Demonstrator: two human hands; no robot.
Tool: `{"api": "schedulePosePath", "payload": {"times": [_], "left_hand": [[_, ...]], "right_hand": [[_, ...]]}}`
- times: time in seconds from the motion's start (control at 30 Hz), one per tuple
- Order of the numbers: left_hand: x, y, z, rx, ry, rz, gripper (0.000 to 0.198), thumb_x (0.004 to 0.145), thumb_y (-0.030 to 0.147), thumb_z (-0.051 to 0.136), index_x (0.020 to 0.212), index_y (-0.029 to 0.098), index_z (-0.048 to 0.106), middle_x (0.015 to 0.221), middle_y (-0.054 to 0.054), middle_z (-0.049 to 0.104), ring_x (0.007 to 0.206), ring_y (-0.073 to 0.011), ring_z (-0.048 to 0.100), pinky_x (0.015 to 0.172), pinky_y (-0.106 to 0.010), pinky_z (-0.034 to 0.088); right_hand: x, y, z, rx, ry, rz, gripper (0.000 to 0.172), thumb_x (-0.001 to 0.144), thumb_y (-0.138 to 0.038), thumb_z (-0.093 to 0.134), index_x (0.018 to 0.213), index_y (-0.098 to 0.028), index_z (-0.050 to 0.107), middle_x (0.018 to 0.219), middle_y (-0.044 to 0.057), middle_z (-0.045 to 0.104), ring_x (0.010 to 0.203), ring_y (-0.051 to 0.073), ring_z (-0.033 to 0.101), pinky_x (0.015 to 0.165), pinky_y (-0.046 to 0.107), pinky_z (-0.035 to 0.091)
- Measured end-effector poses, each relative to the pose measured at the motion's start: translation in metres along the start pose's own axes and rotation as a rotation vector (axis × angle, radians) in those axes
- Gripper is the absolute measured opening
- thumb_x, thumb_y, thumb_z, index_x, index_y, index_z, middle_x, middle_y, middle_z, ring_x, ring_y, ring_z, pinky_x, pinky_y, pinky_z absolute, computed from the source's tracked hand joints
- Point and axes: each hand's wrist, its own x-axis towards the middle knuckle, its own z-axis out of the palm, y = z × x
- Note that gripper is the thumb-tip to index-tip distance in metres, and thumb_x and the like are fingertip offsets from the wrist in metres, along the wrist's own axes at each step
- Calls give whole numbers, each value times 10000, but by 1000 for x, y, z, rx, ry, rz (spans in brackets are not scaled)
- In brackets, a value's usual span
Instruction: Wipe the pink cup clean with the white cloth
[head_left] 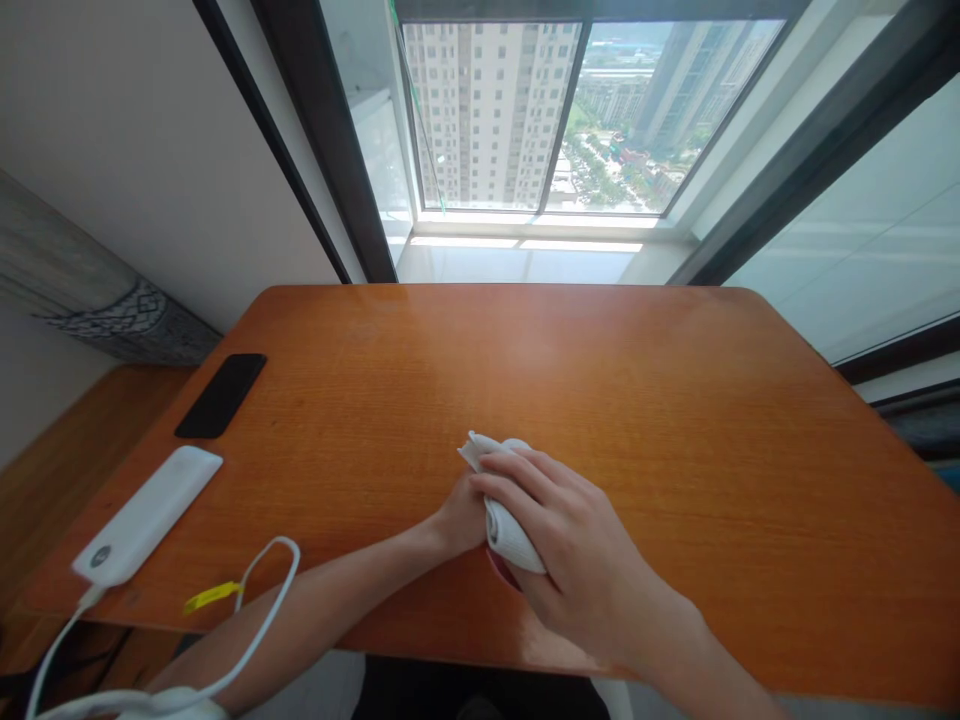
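My right hand [574, 525] is closed around a folded white cloth [514, 540], just above the front middle of the wooden table [525, 350]. Its fingers curl over the top of the cloth, and a loose corner sticks out at the far end. My left hand [463, 515] is beneath and behind the cloth, its fingers mostly hidden. A small dark red edge [504, 570] shows under the cloth between the two hands; the object it belongs to is too covered to name.
On the table's left side lie a black phone [222, 396] and a white power bank [148, 515] with a white cable [281, 600] looping over my left forearm. A yellow tag [213, 597] hangs on the cable. Beyond the far edge is a window [495, 120]; a curtain [142, 310] hangs left.
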Motion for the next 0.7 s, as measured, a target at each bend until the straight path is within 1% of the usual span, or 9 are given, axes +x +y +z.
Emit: {"api": "schedulePosePath", "payload": {"times": [0.1, 0.17, 0.2, 0.27, 0.37, 0.47, 0.53, 0.63, 0.7], "left_hand": [[1, 3, -2, -46, 23, -30, 213, 842, 356, 737, 794, 158, 675, 825, -70, 683, 801, -188, 620, 761, -300, 558], [1, 4, -3, -49, -26, -50, 190, 779, 307, 760, 793, 137, 677, 798, -51, 660, 755, -154, 574, 709, -262, 508], [0, 3, -4, -36, -53, -55, 185, 760, 290, 762, 793, 129, 677, 795, -44, 652, 747, -144, 558, 702, -252, 490], [0, 1, -4, 0, -65, -50, 183, 767, 294, 733, 765, 128, 657, 769, -35, 631, 726, -134, 533, 674, -244, 460], [-1, -2, -3, 56, 1, -7, 167, 774, 294, 701, 736, 142, 644, 756, -41, 637, 725, -147, 551, 660, -260, 466], [-1, 0, -1, 71, 24, 36, 101, 759, 240, 706, 769, 143, 677, 820, -68, 689, 785, -171, 593, 704, -282, 499], [-1, 3, -1, 31, 17, 20, 133, 778, 260, 704, 745, 143, 650, 767, -49, 644, 732, -144, 543, 662, -262, 459], [-2, 6, -3, 6, -71, -38, 191, 778, 284, 743, 760, 136, 624, 743, -13, 587, 700, -113, 479, 651, -240, 416], [-2, 5, -5, 34, -129, -50, 178, 781, 264, 754, 798, 128, 641, 772, -14, 598, 728, -120, 496, 680, -244, 427]], "right_hand": [[-25, -4, 30, -53, 248, 0, 635, 975, -176, 507, 1609, -149, 528, 1671, 136, 533, 1568, 362, 462, 1294, 553, 437], [-45, -7, 51, -99, 432, 40, 695, 950, -135, 473, 1644, -145, 496, 1718, 135, 454, 1643, 402, 353, 1328, 576, 361], [-50, -8, 56, -113, 476, 45, 698, 946, -142, 471, 1644, -150, 500, 1715, 133, 448, 1647, 410, 341, 1330, 579, 347], [-47, -10, 54, -84, 460, 65, 665, 955, -181, 485, 1618, -166, 530, 1671, 132, 497, 1602, 394, 409, 1305, 567, 383], [-19, -9, 27, 43, 293, 131, 529, 981, -196, 529, 1501, -228, 617, 1527, 102, 643, 1426, 316, 588, 1193, 504, 520], [-5, -9, 15, 87, 194, 161, 478, 986, -151, 539, 1438, -266, 642, 1479, 71, 689, 1362, 285, 633, 1152, 480, 560], [-17, -12, 27, 46, 267, 149, 547, 988, -154, 513, 1522, -240, 597, 1566, 97, 630, 1458, 319, 570, 1209, 527, 515], [-48, -16, 59, -54, 483, 114, 690, 964, -149, 468, 1653, -173, 493, 1688, 141, 484, 1610, 393, 397, 1290, 591, 401], [-57, -18, 67, -90, 570, 88, 715, 950, -131, 456, 1663, -174, 482, 1671, 140, 488, 1626, 403, 363, 1295, 596, 383]]}}
